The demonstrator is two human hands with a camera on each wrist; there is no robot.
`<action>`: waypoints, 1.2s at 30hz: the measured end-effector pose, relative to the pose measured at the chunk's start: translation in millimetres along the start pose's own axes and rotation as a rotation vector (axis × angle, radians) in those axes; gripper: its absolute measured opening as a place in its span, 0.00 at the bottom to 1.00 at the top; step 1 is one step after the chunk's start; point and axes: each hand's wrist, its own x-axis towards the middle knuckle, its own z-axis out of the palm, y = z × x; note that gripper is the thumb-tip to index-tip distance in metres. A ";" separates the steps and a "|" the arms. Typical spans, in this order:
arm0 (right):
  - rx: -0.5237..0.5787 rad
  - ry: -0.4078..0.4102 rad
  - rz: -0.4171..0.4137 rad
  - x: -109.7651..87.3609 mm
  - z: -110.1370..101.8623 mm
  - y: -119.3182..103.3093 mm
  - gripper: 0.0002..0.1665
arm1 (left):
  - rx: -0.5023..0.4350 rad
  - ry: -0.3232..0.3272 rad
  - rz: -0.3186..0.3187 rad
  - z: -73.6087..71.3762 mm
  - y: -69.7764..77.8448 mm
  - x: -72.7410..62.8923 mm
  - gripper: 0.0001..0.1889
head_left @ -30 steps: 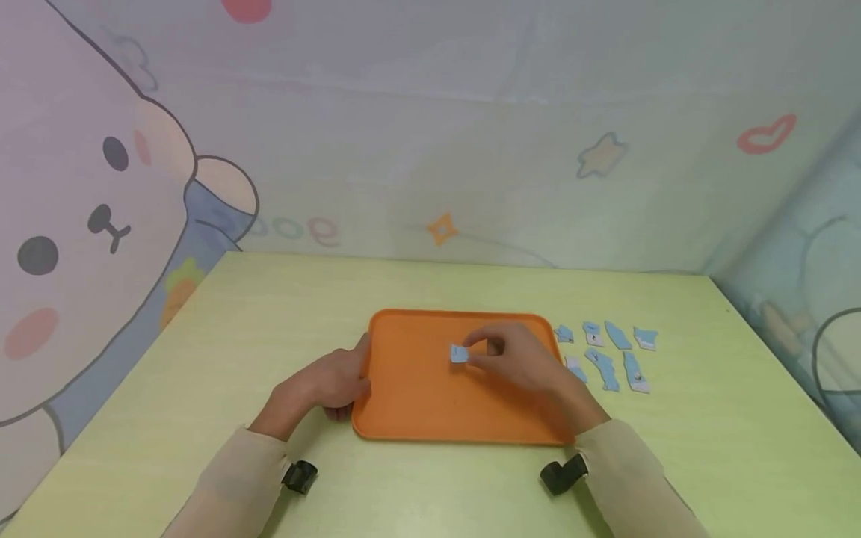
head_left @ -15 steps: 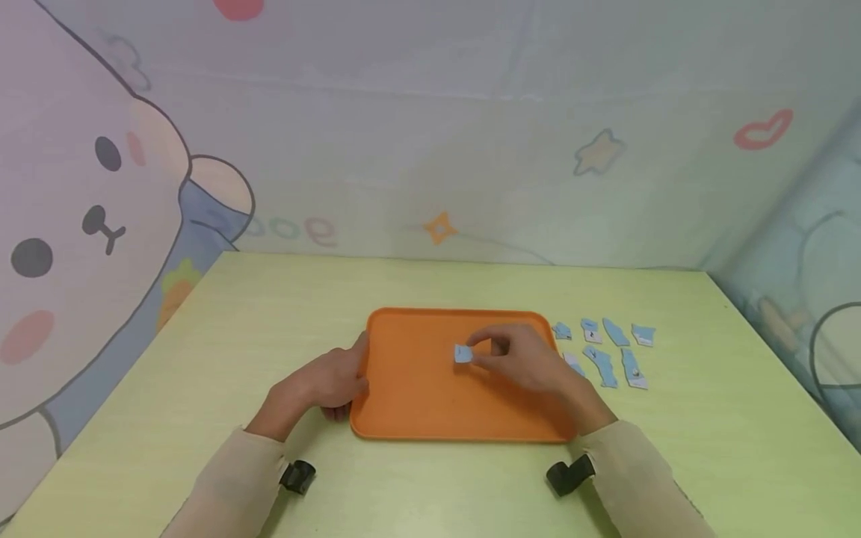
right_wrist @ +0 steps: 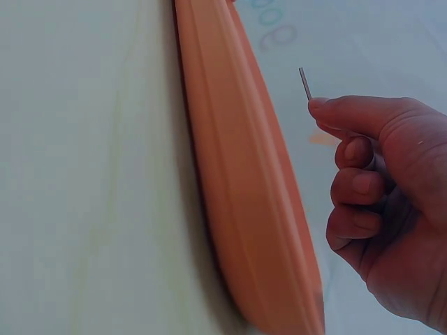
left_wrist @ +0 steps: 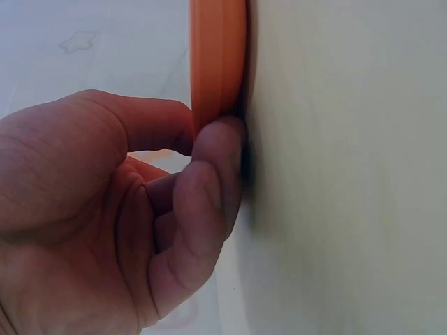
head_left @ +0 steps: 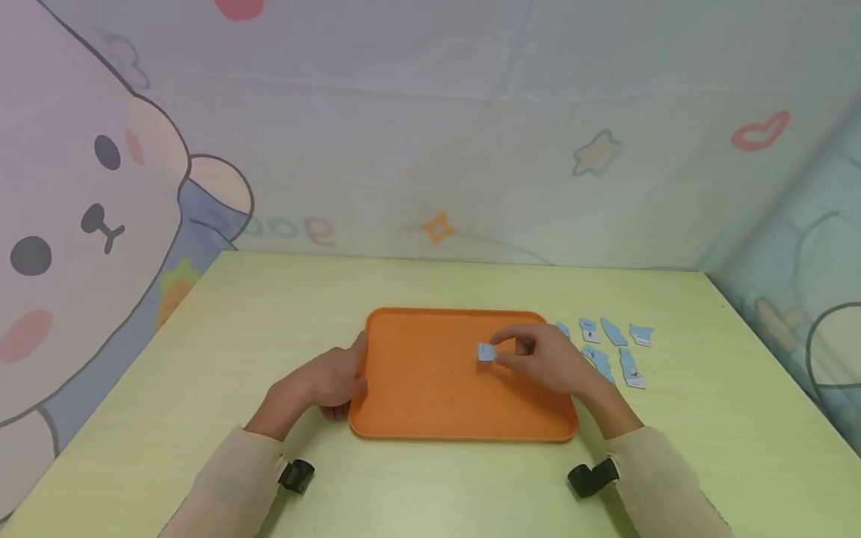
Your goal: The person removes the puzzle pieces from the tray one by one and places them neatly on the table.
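My right hand (head_left: 550, 359) pinches a small light-blue puzzle piece (head_left: 486, 352) between thumb and index finger, above the right half of the orange tray (head_left: 424, 407). In the right wrist view the piece (right_wrist: 304, 82) appears edge-on as a thin sliver, raised over the tray wall (right_wrist: 244, 188), and the other fingers of the hand (right_wrist: 391, 181) are curled in. The left hand (head_left: 336, 379) grips the tray's left side. Seen from the left wrist, that hand (left_wrist: 133, 202) has its thumb at the rim and its fingertips curled beneath the tray's edge (left_wrist: 218, 63).
Several light-blue puzzle pieces (head_left: 631, 368) lie on the pale green table (head_left: 699, 418) to the right of the tray; my right hand partly covers the nearest ones. A printed cloth backdrop (head_left: 377, 134) rises behind the table.
My right hand has moved to the right over the tray, carrying the puzzle piece, and now hides more of the nearest loose pieces. The left hand keeps its hold on the tray.
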 end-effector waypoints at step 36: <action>-0.037 0.057 0.051 -40.3 -57.2 57.0 0.13 | 0.028 0.003 -0.028 0.4 1.1 -0.5 0.32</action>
